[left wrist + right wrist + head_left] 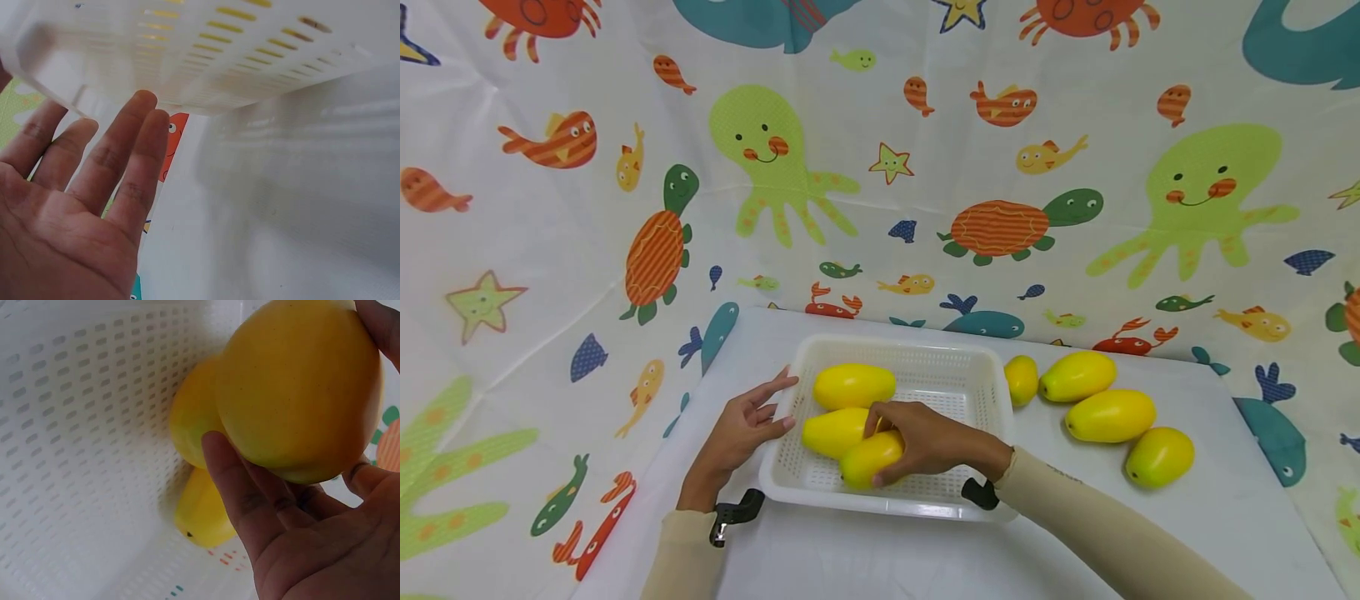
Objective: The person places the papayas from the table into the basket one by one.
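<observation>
My right hand (pixel 925 437) grips a yellow papaya (pixel 871 460) inside the white plastic basket (pixel 887 507), thumb on the near side and fingers over the far side. In the right wrist view this papaya (pixel 300 387) fills much of the hand, greenish at its lower end. Two more papayas lie in the left half of the basket, the far papaya (pixel 853 386) and the middle papaya (pixel 831 432). At the basket's left wall is my left hand (pixel 737 433), its fingers extended; in the left wrist view the fingertips (pixel 147 100) reach the basket's slotted side.
Right of the basket, on the white table (pixel 1060 533), lie several more papayas; a small-looking papaya (pixel 1021 381) sits against the basket's right side and another papaya (pixel 1159 457) is nearest the front. A sea-animal printed cloth (pixel 865 275) hangs behind and to the left.
</observation>
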`<state>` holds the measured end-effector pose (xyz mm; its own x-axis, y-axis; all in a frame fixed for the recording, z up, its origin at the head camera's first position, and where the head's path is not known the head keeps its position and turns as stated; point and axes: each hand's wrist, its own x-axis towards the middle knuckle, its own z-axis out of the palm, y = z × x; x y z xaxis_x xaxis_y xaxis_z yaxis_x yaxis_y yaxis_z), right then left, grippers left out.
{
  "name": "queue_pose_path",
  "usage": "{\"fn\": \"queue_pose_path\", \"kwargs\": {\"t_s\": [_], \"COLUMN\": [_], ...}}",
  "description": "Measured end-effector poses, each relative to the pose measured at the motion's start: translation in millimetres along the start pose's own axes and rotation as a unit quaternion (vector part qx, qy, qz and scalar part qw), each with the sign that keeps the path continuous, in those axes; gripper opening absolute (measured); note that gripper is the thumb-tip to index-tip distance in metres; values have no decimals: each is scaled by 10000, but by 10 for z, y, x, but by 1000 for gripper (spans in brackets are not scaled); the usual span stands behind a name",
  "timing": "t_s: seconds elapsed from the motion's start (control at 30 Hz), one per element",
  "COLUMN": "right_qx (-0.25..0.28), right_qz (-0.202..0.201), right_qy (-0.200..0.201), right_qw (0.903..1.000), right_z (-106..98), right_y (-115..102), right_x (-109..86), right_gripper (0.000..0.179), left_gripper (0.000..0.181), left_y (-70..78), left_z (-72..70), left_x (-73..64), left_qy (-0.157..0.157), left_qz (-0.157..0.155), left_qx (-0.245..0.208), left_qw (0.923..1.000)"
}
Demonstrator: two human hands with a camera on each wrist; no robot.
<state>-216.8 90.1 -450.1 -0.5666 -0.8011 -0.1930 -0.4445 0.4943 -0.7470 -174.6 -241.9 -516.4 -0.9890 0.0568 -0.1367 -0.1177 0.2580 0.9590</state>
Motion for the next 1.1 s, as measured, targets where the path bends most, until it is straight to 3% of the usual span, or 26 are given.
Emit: {"fn": "queue_pose_path", "kwargs": {"t_s": [0.57,1.1], "right_qx": [-221,73], "right_qz": [168,311], "right_qy": [-284,-722], "right_qw": [9992,9969], "right_z": [29,-23], "right_y": [4,102], "right_x": [3,-34], "right_gripper": [48,56], "left_gripper": [69,67], "left_y": [8,-3], "left_z": [22,28], "left_x": [-22,-22], "left_qy": [-34,-46], "left_qz": [57,79], "left_qx": [-50,-71], "left_qw": [10000,9999]}}
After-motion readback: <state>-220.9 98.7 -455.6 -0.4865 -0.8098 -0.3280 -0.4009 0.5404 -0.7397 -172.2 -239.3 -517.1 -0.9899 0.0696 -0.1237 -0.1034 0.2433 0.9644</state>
